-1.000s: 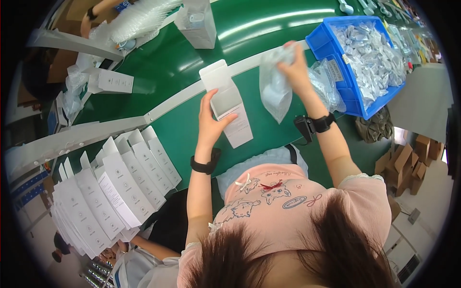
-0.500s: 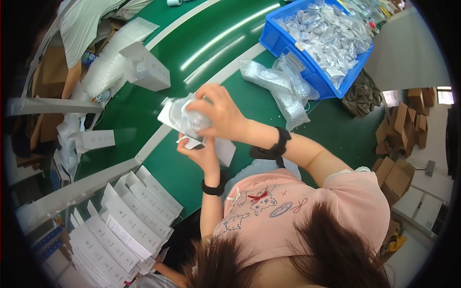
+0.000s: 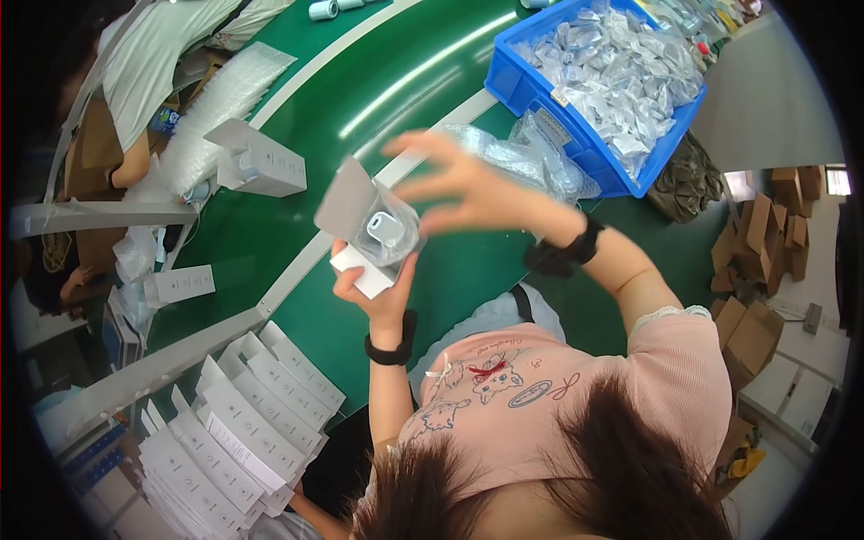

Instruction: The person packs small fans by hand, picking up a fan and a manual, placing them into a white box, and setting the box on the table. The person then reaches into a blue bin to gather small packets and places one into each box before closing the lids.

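My left hand (image 3: 376, 286) grips a small white carton (image 3: 360, 270) from below, its top flap (image 3: 347, 200) raised. Inside the carton's mouth sits a white, round-cornered device (image 3: 387, 228) with clear plastic around it. Just to the right of the box, my right hand (image 3: 454, 184) is lifted with its fingers spread and blurred by motion. Nothing shows between those fingers. Bubble-wrap pouches (image 3: 517, 153) lie beyond it, against the blue bin.
A blue bin (image 3: 567, 121) full of small clear-bagged parts stands far right. Green conveyor belt (image 3: 378, 99) curves past the bench, carrying open white cartons (image 3: 279, 171). Many upright flat-sided white cartons (image 3: 243, 423) stand lower left. Another person's arm (image 3: 133, 162) shows at upper left.
My right hand has let go of the plastic-wrapped device and drawn back right. The device now sits in the carton, whose flap stands up. Cartons on the belt have shifted slightly left.
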{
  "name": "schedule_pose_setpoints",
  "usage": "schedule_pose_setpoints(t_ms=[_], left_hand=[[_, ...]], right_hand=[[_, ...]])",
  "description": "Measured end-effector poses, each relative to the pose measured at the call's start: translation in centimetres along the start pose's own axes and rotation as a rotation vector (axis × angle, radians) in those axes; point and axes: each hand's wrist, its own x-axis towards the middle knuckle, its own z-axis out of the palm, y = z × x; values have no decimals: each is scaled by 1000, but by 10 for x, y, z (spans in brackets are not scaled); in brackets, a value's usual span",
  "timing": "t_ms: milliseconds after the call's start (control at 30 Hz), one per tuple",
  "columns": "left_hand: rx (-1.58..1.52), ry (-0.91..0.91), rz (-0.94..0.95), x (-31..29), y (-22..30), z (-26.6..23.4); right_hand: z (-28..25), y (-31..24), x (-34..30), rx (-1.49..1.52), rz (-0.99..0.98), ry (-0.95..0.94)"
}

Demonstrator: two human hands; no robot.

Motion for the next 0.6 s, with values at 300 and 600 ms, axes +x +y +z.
schedule_pose_setpoints(t_ms=[300, 600], left_hand=[[327, -210, -269, -35, 15, -46], [586, -189, -254, -6, 41, -48]], right_hand=[[-172, 283, -101, -821, 906, -685], [-184, 242, -53, -1114, 702, -206]])
